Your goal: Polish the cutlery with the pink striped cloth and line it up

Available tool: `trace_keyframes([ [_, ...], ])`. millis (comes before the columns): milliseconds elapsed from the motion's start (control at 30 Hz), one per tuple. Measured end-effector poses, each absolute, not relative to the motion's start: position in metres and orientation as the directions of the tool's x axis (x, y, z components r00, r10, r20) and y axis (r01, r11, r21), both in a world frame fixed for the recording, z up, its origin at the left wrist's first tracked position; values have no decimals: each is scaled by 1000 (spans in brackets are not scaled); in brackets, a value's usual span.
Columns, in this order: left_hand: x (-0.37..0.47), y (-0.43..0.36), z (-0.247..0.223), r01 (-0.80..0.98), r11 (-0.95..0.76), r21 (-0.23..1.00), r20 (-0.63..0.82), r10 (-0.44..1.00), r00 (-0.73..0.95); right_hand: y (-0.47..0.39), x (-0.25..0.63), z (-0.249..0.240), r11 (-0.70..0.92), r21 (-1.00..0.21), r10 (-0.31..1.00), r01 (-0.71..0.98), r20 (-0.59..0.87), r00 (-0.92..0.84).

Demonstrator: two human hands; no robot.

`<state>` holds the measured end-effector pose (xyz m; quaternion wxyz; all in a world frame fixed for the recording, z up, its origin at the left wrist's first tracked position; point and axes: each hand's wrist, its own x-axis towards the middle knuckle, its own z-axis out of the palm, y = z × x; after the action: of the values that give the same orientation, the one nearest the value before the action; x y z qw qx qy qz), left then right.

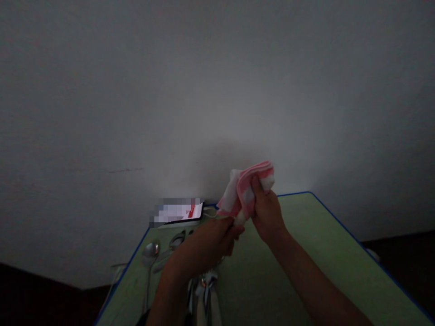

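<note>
A pink-and-white cloth [246, 188] is bunched up above the table. My right hand [267, 213] is closed around it from the right, thumb pressed on the folds. Just below the cloth, my left hand [220, 235] is closed with fingers curled. A short pale piece [239, 219] shows between the left fingers and the cloth. It looks like part of a handle, but its other end is hidden in the cloth, so its kind cannot be made out.
Large spoons [151, 251] lie at the left of the green table [306, 235]. Several pale-handled utensils [205, 294] lie beneath my left forearm. A tablet [180, 213] with a lit screen and white cable stands at the back left against the grey wall [217, 90].
</note>
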<state>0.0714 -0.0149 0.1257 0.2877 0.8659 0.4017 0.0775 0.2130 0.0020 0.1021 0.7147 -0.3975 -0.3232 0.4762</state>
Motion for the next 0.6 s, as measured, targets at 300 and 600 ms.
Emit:
trace_keyframes([
  [300, 66, -9, 118, 675, -529, 515, -27, 777, 629, 2, 224, 106, 226, -898, 972, -378, 186, 142],
  [600, 53, -11, 136, 743, -465, 481, 61, 863, 501, -7, 250, 121, 352, -936, 934, -6, 351, 75],
])
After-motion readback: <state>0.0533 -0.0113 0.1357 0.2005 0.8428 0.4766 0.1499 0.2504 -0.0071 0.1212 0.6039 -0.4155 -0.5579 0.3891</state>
